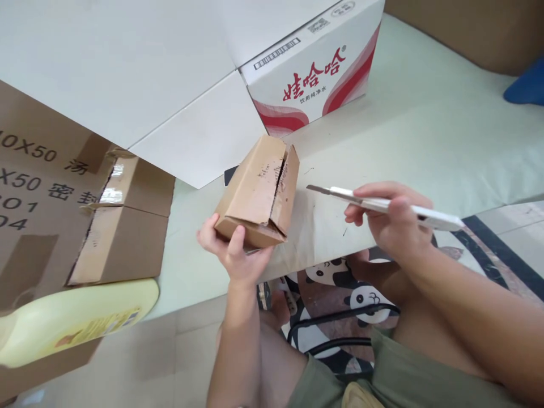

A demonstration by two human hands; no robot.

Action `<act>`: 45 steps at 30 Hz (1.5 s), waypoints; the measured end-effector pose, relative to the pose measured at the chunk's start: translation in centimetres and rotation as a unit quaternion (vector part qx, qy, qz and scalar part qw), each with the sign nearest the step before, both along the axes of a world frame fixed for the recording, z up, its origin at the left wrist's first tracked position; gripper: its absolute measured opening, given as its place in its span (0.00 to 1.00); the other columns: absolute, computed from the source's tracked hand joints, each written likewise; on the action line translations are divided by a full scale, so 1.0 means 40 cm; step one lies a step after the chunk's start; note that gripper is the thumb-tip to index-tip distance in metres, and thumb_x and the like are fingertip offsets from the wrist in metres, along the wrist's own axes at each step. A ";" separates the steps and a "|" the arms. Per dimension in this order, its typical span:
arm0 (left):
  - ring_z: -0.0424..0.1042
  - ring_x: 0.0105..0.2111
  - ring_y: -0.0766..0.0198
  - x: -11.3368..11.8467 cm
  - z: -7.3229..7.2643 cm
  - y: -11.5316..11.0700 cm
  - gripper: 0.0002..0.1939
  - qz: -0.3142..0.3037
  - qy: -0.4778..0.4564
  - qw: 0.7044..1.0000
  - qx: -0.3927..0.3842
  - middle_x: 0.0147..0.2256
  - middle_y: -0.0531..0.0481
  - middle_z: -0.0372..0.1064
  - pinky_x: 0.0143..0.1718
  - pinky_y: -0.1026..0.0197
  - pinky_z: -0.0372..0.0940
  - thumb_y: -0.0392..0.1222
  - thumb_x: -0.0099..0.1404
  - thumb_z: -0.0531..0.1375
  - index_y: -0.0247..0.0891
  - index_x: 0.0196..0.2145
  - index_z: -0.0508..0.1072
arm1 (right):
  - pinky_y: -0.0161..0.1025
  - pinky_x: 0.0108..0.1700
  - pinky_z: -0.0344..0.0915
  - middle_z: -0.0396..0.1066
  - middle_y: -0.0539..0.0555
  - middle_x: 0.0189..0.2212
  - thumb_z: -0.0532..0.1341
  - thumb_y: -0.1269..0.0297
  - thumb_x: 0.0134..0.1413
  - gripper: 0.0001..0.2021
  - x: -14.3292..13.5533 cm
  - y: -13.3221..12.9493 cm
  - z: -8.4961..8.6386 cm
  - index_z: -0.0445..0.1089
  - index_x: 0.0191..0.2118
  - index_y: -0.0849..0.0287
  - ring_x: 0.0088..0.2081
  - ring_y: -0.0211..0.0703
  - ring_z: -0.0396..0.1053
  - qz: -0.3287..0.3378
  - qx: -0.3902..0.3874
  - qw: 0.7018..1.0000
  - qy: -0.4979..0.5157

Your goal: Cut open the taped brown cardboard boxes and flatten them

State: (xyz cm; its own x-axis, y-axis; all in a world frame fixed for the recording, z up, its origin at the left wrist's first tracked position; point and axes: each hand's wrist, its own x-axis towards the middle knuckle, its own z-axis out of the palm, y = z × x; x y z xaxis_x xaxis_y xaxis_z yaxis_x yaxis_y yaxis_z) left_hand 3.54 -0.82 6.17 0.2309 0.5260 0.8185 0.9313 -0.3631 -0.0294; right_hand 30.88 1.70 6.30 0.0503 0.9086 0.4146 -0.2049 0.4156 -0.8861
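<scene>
A small brown cardboard box [253,181] stands tilted over the pale green tabletop, with a dark slit running along the seam between its flaps. My left hand [238,249] grips its near lower end, thumb and fingers pressed against the cardboard. To the right of the box, my right hand [395,218] is closed around a white utility knife [437,218]. The knife's blade is out and points left toward the box, a short gap away from it. Dark scribbled marks show beside the slit.
A white carton with red lettering [314,85] stands behind the box, beside a large white panel [127,62]. Large cardboard boxes [140,238] and a pale yellow bottle [85,317] are at left. A blue object [527,85] lies at far right. The table's near edge runs above my legs.
</scene>
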 end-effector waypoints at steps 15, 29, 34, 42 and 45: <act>0.55 0.57 0.43 0.043 -0.082 -0.009 0.58 0.014 -0.023 0.999 0.032 0.60 0.37 0.44 0.54 0.40 0.57 0.41 0.47 0.73 0.58 0.67 0.44 | 0.35 0.21 0.65 0.72 0.47 0.21 0.67 0.58 0.56 0.09 -0.041 0.005 -0.007 0.68 0.31 0.53 0.21 0.37 0.68 0.059 -0.131 0.989 0.036; 0.57 0.56 0.44 0.057 -0.106 -0.015 0.57 0.029 -0.031 0.998 0.035 0.59 0.37 0.45 0.53 0.39 0.57 0.44 0.46 0.74 0.60 0.65 0.45 | 0.35 0.21 0.63 0.71 0.46 0.20 0.60 0.57 0.62 0.08 -0.095 -0.024 0.009 0.68 0.36 0.55 0.20 0.36 0.67 0.088 -0.103 0.990 0.028; 0.57 0.56 0.44 0.054 -0.108 -0.017 0.57 0.022 -0.037 0.998 0.036 0.59 0.38 0.46 0.52 0.39 0.58 0.44 0.45 0.75 0.60 0.65 0.45 | 0.36 0.24 0.63 0.70 0.45 0.19 0.60 0.65 0.57 0.02 -0.095 -0.036 0.036 0.69 0.33 0.54 0.20 0.36 0.66 0.040 -0.075 0.991 -0.106; 0.55 0.58 0.42 0.051 -0.119 -0.018 0.57 0.024 -0.023 0.999 0.031 0.60 0.37 0.45 0.53 0.37 0.56 0.45 0.45 0.75 0.61 0.64 0.46 | 0.36 0.22 0.60 0.68 0.44 0.17 0.60 0.64 0.56 0.03 -0.094 -0.040 0.035 0.67 0.32 0.53 0.18 0.36 0.64 0.077 -0.090 0.987 -0.105; 0.55 0.57 0.43 0.054 -0.119 -0.013 0.56 0.015 -0.029 0.999 0.041 0.59 0.38 0.45 0.53 0.38 0.58 0.46 0.45 0.75 0.59 0.64 0.47 | 0.35 0.21 0.60 0.68 0.44 0.16 0.59 0.65 0.56 0.03 -0.097 -0.042 0.029 0.65 0.32 0.53 0.18 0.35 0.64 0.110 -0.126 0.984 -0.068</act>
